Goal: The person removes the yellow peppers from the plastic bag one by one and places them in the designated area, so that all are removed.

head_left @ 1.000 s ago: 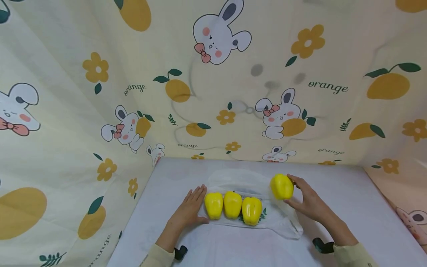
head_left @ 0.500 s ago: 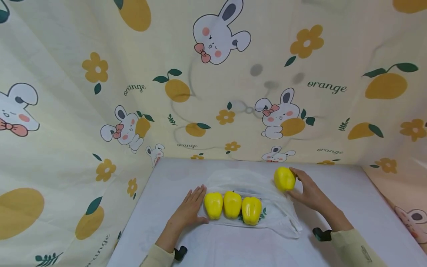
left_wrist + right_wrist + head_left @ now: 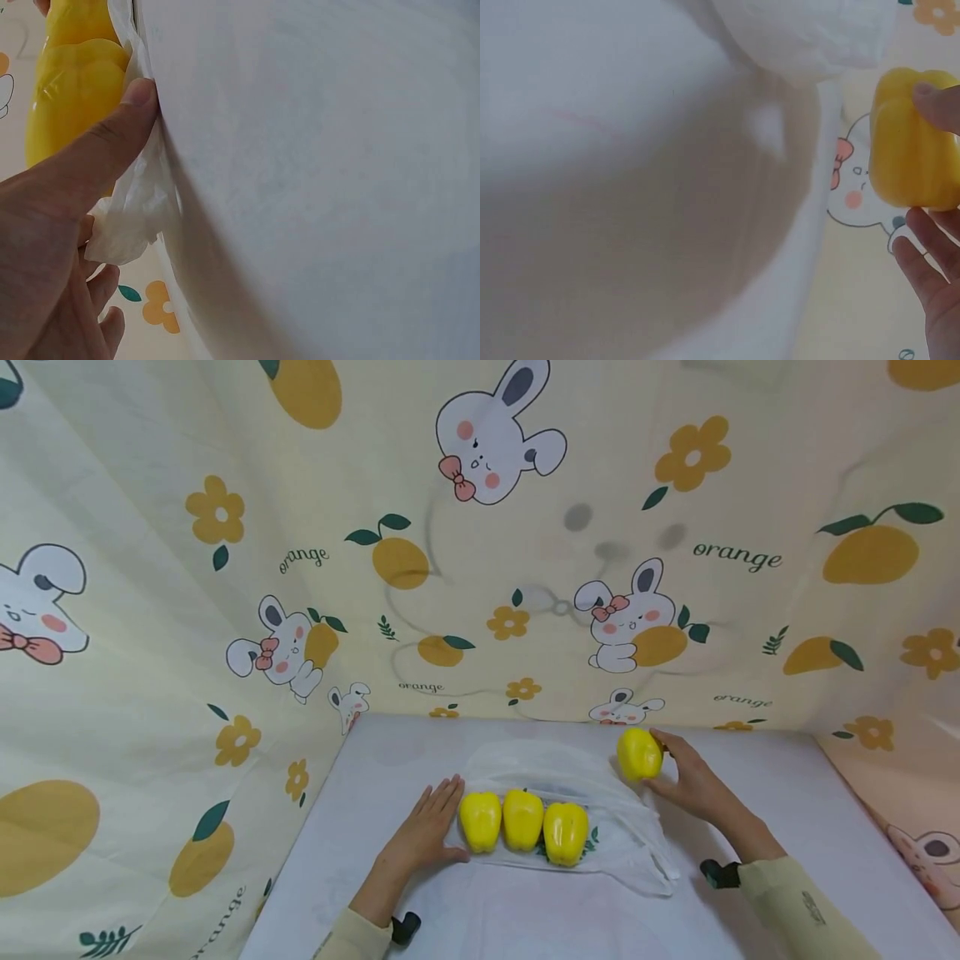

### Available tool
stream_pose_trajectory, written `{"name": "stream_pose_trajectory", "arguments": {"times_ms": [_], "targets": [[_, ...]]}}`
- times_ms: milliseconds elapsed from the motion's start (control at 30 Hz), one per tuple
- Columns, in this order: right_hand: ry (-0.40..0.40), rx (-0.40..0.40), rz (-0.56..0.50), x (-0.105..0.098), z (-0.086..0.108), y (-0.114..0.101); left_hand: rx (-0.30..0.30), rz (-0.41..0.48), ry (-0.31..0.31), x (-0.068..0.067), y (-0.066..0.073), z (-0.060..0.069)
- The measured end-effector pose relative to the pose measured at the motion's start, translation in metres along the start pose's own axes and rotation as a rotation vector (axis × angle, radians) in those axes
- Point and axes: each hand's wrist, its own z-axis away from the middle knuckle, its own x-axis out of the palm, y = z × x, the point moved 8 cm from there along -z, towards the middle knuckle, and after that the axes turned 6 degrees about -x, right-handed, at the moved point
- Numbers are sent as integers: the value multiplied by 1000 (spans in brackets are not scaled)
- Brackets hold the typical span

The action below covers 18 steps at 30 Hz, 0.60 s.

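Observation:
My right hand (image 3: 693, 779) holds a yellow bell pepper (image 3: 640, 754) between thumb and fingers, over the far right part of a thin white plastic bag (image 3: 622, 857). The same bell pepper (image 3: 909, 142) appears at the right edge of the right wrist view. Three more yellow bell peppers lie in a row on the bag: a left one (image 3: 480, 822), a middle one (image 3: 522, 820) and a right one (image 3: 566, 833). At the bag's left end my left hand (image 3: 426, 828) rests with fingers extended. In the left wrist view its thumb (image 3: 124, 120) touches the bag's edge.
A white table (image 3: 360, 785) lies beneath everything. Behind and at the sides stands a cream cloth (image 3: 525, 560) printed with rabbits, oranges and flowers. Green leaf print shows on the bag beside the right bell pepper of the row.
My right hand has carried its bell pepper slightly farther back across the table. The left hand and the three bell peppers in the row stay where they were.

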Motion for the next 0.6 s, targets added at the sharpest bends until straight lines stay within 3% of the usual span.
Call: {"name": "stream_pose_trajectory", "arguments": {"times_ms": [600], "targets": [[-55, 71, -17, 15, -12, 25, 3, 9, -3, -3, 3, 1]]}}
